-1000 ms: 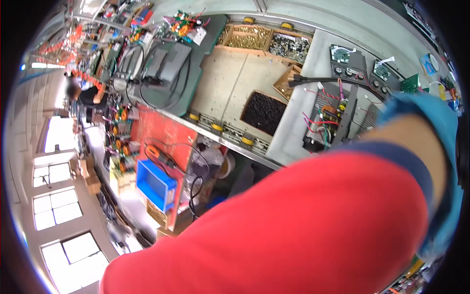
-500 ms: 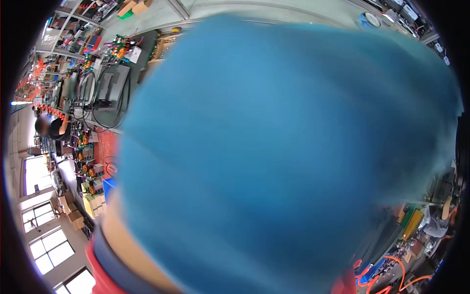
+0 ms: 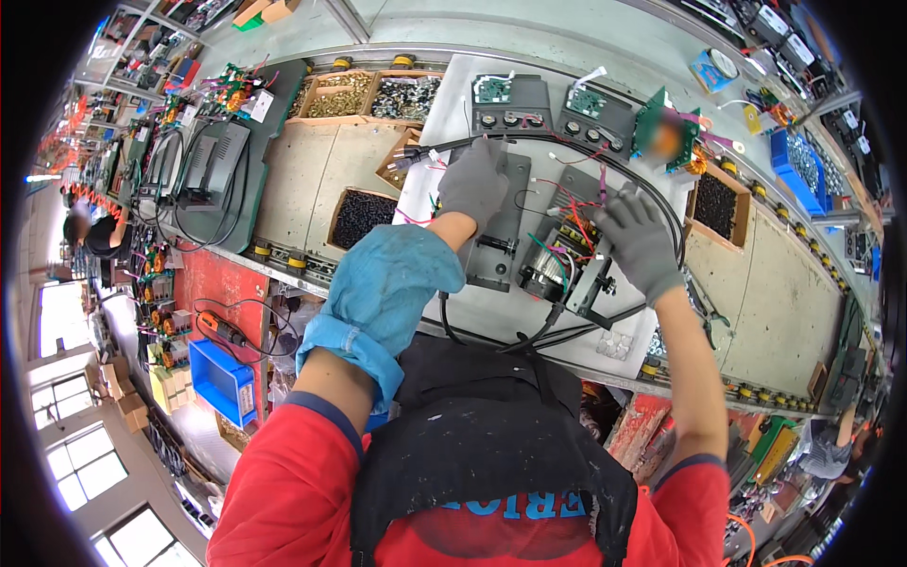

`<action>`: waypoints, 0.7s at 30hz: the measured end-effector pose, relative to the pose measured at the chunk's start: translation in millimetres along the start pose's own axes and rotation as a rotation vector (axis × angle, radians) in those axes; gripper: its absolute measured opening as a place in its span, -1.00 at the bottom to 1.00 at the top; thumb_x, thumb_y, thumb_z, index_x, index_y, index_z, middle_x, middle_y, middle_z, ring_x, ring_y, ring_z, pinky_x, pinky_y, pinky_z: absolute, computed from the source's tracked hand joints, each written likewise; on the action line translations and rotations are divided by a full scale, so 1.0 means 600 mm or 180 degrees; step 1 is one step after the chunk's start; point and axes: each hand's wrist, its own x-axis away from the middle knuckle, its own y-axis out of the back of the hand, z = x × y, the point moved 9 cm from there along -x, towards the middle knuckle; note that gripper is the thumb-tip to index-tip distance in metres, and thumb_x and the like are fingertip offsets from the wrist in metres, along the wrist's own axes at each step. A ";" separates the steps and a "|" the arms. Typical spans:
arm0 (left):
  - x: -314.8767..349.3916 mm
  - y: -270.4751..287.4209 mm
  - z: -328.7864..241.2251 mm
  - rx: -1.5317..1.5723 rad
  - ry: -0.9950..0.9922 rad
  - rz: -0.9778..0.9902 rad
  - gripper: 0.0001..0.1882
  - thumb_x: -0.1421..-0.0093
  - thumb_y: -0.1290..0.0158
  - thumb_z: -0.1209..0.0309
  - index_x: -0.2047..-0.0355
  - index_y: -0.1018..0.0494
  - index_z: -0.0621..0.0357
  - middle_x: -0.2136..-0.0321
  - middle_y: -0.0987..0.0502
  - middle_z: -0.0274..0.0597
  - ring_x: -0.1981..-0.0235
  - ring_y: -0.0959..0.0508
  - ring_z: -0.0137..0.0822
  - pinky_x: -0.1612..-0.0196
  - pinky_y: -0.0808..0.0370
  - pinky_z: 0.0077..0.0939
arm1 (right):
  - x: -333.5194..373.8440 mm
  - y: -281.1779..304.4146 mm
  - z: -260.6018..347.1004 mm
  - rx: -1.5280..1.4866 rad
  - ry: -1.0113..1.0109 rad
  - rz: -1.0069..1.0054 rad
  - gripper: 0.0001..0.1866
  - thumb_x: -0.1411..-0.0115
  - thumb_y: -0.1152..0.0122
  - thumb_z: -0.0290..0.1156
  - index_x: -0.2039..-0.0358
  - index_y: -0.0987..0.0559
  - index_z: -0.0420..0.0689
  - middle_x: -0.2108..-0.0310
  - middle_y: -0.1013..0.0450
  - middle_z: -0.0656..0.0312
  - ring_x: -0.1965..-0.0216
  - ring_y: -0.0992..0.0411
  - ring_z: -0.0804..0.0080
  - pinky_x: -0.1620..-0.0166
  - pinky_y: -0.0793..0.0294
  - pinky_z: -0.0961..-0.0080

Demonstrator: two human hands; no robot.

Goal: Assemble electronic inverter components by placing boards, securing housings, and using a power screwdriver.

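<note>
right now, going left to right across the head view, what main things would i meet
Lower blue bin → heap of small black parts → left hand → silver cylindrical part → right hand → wooden box → upper blue bin

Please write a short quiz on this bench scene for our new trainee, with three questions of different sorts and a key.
1. Multiple choice: what colour is the glove on the left hand?
a) Yellow
b) Gray
c) White

2. True or false: the blue sleeve cover is worn on the left forearm.

3. Fill in the blank: the hand nearer the bunch of red wires is the ____ one.

Key: 1. b. 2. True. 3. right; the fingers of the right hand are close beside them.
</note>
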 end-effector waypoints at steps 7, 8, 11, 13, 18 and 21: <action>0.032 0.077 0.031 0.0274 -0.0171 -0.0145 -0.53 -0.06 -0.07 0.32 0.00 -0.34 0.16 0.17 -0.54 0.11 0.10 -0.54 0.11 0.04 -0.45 -0.08 | 0.048 0.058 -0.011 -0.0023 0.0030 0.0507 -0.79 0.04 -0.30 -0.32 0.37 -0.54 -0.05 0.18 -0.47 0.26 0.06 -0.42 0.24 0.01 -0.37 0.26; 0.036 0.099 0.034 0.0242 -0.0388 -0.0316 -0.57 -0.04 -0.04 0.37 0.04 -0.35 0.14 0.18 -0.53 0.11 0.12 -0.54 0.11 0.06 -0.44 -0.08 | 0.072 0.060 -0.016 -0.0148 -0.0271 0.0616 -0.77 0.06 -0.33 -0.30 0.37 -0.54 -0.05 0.18 -0.47 0.25 0.06 -0.43 0.23 0.03 -0.38 0.28; 0.050 0.125 0.044 0.0069 -0.0978 -0.0340 -0.65 -0.05 -0.03 0.46 0.10 -0.37 0.12 0.22 -0.52 0.04 0.16 -0.53 0.11 0.12 -0.45 -0.08 | 0.150 0.074 -0.045 -0.0505 -0.2043 0.0114 -0.71 0.08 -0.39 -0.30 0.36 -0.54 -0.12 0.29 -0.50 0.19 0.24 -0.47 0.24 0.17 -0.43 0.34; 0.062 0.137 0.046 -0.0173 -0.1515 -0.0335 -0.68 -0.05 -0.03 0.51 0.13 -0.38 0.12 0.24 -0.52 0.00 0.19 -0.53 0.11 0.15 -0.46 -0.09 | 0.205 0.042 -0.047 -0.1461 -0.3261 -0.0034 -0.72 0.04 -0.37 -0.31 0.35 -0.53 -0.16 0.40 -0.49 0.16 0.37 -0.44 0.27 0.27 -0.43 0.36; 0.113 0.129 0.047 -0.1375 -0.3565 0.0155 -0.73 0.00 -0.05 0.51 0.23 -0.45 0.01 0.23 -0.54 -0.25 0.10 -0.53 -0.17 -0.03 -0.46 -0.22 | 0.203 -0.015 0.021 -0.2675 -0.4324 -0.0815 -0.71 -0.02 -0.33 -0.31 0.33 -0.52 -0.22 0.54 -0.44 0.22 0.50 -0.37 0.47 0.35 -0.40 0.45; 0.130 0.084 0.060 -0.1767 -0.3834 0.0629 -0.75 0.00 -0.06 0.48 0.26 -0.48 -0.02 0.18 -0.54 -0.30 -0.02 -0.48 -0.22 -0.25 -0.30 -0.18 | 0.140 -0.066 0.079 -0.3392 -0.4575 -0.1091 -0.66 -0.04 -0.34 -0.28 0.28 -0.51 -0.23 0.50 -0.45 0.25 0.47 -0.37 0.51 0.34 -0.41 0.47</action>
